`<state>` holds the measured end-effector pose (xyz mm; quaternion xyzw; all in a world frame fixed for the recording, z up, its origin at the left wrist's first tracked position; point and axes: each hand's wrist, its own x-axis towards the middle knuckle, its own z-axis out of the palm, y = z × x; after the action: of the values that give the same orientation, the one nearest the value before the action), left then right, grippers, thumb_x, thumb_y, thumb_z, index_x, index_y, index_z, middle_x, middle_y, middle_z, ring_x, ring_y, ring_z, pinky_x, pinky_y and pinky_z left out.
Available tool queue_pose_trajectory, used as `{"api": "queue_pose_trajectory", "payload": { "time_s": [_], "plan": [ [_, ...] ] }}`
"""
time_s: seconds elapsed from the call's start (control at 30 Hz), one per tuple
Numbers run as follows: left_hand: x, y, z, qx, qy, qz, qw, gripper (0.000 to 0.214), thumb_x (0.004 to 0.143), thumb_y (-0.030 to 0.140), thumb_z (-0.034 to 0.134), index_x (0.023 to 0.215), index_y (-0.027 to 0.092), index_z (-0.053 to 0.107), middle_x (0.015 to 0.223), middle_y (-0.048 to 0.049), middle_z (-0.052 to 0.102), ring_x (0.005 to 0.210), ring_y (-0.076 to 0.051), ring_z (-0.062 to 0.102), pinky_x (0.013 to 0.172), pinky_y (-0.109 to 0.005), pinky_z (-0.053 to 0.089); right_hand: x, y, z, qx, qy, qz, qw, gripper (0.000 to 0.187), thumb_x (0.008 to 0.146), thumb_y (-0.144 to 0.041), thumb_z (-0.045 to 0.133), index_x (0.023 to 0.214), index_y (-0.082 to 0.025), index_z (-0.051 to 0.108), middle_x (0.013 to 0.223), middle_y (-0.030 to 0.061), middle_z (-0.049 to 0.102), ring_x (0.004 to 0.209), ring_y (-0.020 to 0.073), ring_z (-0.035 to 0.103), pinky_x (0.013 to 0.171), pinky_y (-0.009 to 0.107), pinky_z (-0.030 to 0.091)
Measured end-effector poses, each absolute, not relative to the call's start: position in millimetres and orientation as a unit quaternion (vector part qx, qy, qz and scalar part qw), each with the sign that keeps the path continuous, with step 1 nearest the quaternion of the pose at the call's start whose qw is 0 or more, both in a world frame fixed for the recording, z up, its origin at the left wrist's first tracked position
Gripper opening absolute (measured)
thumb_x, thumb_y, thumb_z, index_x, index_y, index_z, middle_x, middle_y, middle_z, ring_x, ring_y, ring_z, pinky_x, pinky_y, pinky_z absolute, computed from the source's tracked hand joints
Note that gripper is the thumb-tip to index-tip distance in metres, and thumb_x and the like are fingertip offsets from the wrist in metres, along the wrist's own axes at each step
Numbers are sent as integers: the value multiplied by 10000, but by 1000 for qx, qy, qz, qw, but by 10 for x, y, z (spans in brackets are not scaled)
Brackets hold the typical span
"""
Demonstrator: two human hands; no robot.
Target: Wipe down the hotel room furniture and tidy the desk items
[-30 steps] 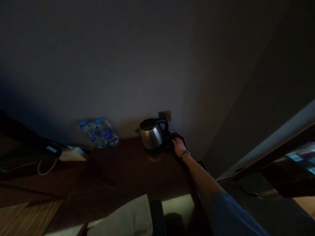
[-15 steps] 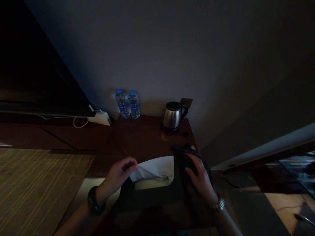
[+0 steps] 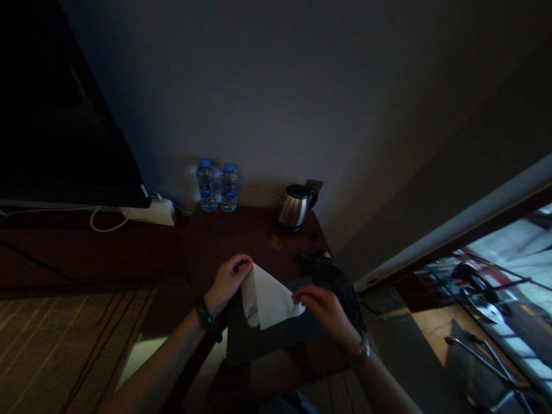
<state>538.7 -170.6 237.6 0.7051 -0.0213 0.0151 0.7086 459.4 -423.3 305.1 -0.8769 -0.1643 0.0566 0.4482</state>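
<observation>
Since half a second ago, both hands have drawn closer together and the white sheet [image 3: 268,296] has been lifted from lying flat into a folded, upright peak between them. Now the left hand [image 3: 227,280] pinches the sheet's upper left corner with its fingers closed on it, and the right hand [image 3: 326,307] grips the lower right corner, fingers likewise closed on the paper. Under the sheet lies a dark flat piece [image 3: 267,333] on the near edge of the bench [image 3: 241,241]. A crumpled dark cloth [image 3: 330,276] sits just right of the sheet, touching the right hand.

Beyond the sheet, at the wall end of the bench, two clear water bottles [image 3: 218,185] with blue caps stand upright side by side, sealed and seemingly full. Right of the bottles stands a steel kettle [image 3: 294,208] on its base; its contents cannot be seen. Left of the bottles lies a white power strip [image 3: 149,213].
</observation>
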Motion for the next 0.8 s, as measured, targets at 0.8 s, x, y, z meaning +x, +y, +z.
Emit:
{"api": "queue_pose_trajectory", "payload": {
  "time_s": [0.8],
  "plan": [
    [4499, -2866, 2132, 809, -206, 1, 550, 387, 861, 196, 456, 1201, 155, 636, 1286, -130, 644, 1226, -258, 573, 1129, -508, 403, 5503, -4508, 3058, -906, -276, 165, 275, 641, 735, -237, 782, 1322, -145, 542, 1210, 119, 665, 1050, 208, 643, 954, 362, 515]
  ]
}}
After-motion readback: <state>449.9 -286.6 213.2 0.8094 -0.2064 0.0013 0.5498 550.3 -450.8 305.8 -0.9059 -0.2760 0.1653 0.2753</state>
